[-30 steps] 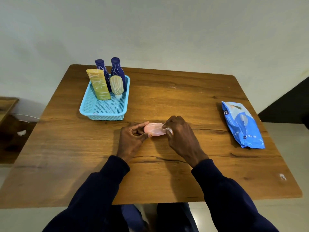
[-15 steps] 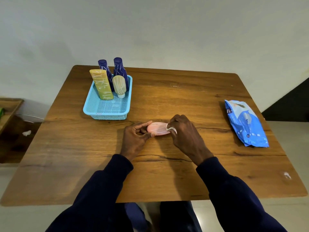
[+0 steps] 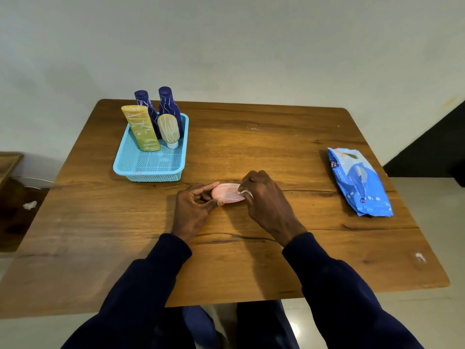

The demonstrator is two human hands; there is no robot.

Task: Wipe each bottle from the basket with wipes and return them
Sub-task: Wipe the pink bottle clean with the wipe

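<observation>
Lying on its side at the middle of the table (image 3: 276, 147), a pink bottle (image 3: 227, 193) is being pinched at its left end by the left hand (image 3: 192, 210). The right hand (image 3: 264, 197) is clutching a white wipe (image 3: 243, 191) and pressing it on the bottle's right end. The blue basket (image 3: 148, 170) is sitting toward the far left corner, holding two dark blue bottles (image 3: 169, 103), a yellow tube (image 3: 141, 127) and a cream bottle (image 3: 168, 128). A wipes pack (image 3: 358, 181) is lying by the right edge.

right hand (image 3: 264, 197) | rolled slightly over pink bottle (image 3: 226, 193) end | wipe (image 3: 243, 192) edge now showing under fingers (image 3: 251, 178)
</observation>
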